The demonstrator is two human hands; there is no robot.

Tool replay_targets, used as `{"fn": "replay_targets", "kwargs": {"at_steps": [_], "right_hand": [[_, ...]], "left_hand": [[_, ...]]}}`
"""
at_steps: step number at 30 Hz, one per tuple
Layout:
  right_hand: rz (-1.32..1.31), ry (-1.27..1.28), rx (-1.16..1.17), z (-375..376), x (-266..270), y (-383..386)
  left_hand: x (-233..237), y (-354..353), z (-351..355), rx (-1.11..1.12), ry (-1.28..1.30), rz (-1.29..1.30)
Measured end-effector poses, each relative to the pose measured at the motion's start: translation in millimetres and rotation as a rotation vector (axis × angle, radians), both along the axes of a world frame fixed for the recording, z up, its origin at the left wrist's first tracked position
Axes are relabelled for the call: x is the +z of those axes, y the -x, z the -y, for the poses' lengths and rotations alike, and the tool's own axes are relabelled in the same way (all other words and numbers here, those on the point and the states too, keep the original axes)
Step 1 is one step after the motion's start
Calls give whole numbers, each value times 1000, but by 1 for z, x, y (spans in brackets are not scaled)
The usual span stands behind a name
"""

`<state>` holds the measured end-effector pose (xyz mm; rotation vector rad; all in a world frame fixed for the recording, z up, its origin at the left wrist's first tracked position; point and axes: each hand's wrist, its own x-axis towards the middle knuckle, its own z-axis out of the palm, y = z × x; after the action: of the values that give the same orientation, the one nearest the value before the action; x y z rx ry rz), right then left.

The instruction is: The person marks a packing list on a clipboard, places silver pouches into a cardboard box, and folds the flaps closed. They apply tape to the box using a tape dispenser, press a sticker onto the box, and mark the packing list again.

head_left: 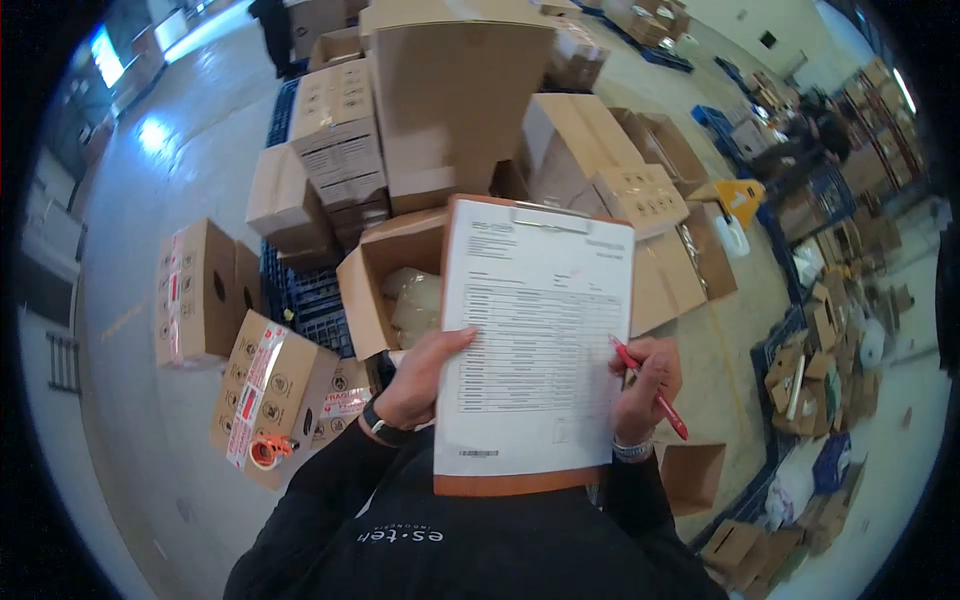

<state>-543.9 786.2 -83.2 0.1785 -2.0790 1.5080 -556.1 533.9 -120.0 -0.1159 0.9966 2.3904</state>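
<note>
A brown clipboard with a printed sheet under its metal clip is held in front of my chest. My left hand grips its left edge, with the thumb lying over the paper. In my right hand is a red pen, its tip pointing at the right part of the printed table. That hand is beside the clipboard's right edge. Behind the clipboard, an open carton holds something wrapped in clear plastic.
Cartons are stacked on a blue pallet ahead. At the left stand taped cartons, one bearing an orange tape dispenser. An open box lies at the lower right. Two people are farther off.
</note>
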Motion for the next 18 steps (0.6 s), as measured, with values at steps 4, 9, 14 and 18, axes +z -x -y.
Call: {"fn": "replay_targets", "kwargs": {"at_steps": [4,9,14,18], "right_hand": [[-72,89,29,-6,-1,8],[-103,263,136,-25,3,19],[-122,-35,158,-68,6,35],[-134,-43,181,-80,-1,47]], "left_hand": [[6,-3,1,84,11,-55],[8,-3,-15,166,17,-83],[12,0,-52,218,37,-101],[3,-3,-62,268,-9,-119]]}}
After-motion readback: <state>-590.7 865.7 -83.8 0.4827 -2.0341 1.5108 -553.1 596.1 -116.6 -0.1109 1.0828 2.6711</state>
